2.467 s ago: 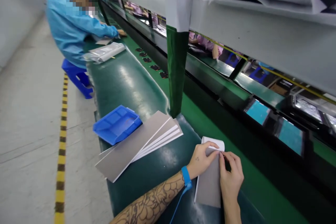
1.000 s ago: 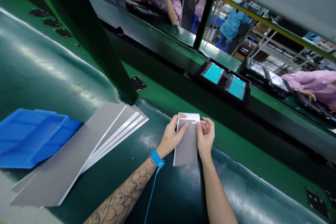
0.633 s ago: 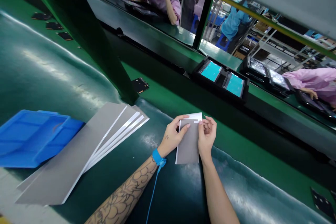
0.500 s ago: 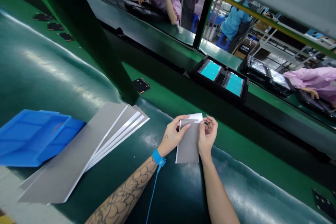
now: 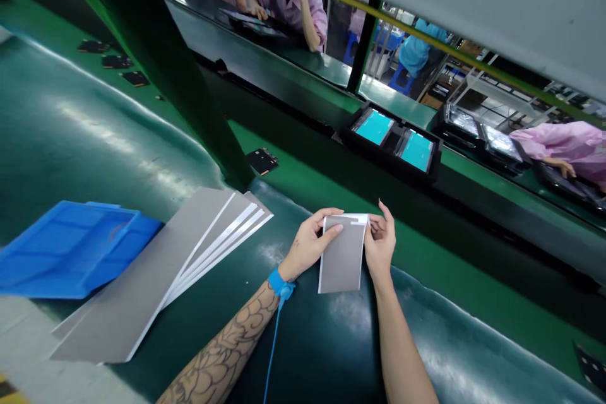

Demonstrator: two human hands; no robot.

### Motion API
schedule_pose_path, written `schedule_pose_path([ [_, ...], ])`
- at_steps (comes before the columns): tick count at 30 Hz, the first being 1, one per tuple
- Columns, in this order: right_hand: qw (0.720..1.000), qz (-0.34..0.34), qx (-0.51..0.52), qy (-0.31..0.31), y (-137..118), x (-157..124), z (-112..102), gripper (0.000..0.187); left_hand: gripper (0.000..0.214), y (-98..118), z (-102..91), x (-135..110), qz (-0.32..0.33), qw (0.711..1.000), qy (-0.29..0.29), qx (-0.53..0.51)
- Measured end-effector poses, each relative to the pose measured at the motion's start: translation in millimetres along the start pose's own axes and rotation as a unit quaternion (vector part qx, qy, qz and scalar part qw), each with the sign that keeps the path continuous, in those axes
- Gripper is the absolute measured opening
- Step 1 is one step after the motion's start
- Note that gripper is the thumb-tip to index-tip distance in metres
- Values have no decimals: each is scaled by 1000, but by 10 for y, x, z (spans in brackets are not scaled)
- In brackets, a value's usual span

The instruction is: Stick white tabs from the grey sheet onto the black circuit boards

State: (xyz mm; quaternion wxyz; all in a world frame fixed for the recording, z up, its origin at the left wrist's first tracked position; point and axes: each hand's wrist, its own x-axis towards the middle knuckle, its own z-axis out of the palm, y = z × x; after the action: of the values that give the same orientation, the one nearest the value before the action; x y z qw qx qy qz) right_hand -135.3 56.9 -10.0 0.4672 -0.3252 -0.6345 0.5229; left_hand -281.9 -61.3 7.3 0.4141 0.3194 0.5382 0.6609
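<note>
A grey sheet [image 5: 341,259] with white edges is held up above the green mat, its upper part showing a white strip [image 5: 362,219]. My left hand [image 5: 312,243] grips its upper left, thumb on the grey face and fingers behind. At the upper right edge, my right hand [image 5: 381,246] pinches the white part, one finger raised; the thumb tip is partly hidden. A blue wrist strap [image 5: 283,284] with a cord is on my left wrist. Longer grey sheets [image 5: 156,271] with white edges lie fanned out to the left.
A blue plastic tray [image 5: 71,252] lies at the left, partly under the fanned sheets. A dark green post [image 5: 175,63] rises behind them. Black circuit boards [image 5: 262,161] lie on the green conveyor belt. Beyond stands a black tray [image 5: 391,142] with two cyan-faced panels. Co-workers in pink sit across.
My right thumb has moved off the grey face toward the sheet's right edge, and one finger has lifted. The white top flap that stood up now lies lower. The view has shifted slightly.
</note>
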Motion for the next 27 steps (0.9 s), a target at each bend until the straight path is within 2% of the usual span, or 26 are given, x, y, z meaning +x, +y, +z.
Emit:
schedule_pose_path([
  [6,999,17,27,24,-49,-47,81,66,33,32,-40,15,85,987,39,130],
  [11,997,29,71,21,-65,-62,120,67,19,80,-53,-9,166,936,103,291],
  [14,995,46,92,7,-59,-51,106,70,15,103,-7,-58,211,921,93,315],
  [17,991,72,105,-26,-52,-19,55,69,13,111,56,-115,243,927,76,276],
  [19,987,98,101,-73,-51,2,13,67,15,106,83,-147,236,942,65,231],
  [22,979,125,82,-137,-59,16,-34,71,22,99,87,-173,184,963,58,190],
  [27,971,137,95,-169,-97,20,-46,78,42,127,38,-149,116,980,62,151],
])
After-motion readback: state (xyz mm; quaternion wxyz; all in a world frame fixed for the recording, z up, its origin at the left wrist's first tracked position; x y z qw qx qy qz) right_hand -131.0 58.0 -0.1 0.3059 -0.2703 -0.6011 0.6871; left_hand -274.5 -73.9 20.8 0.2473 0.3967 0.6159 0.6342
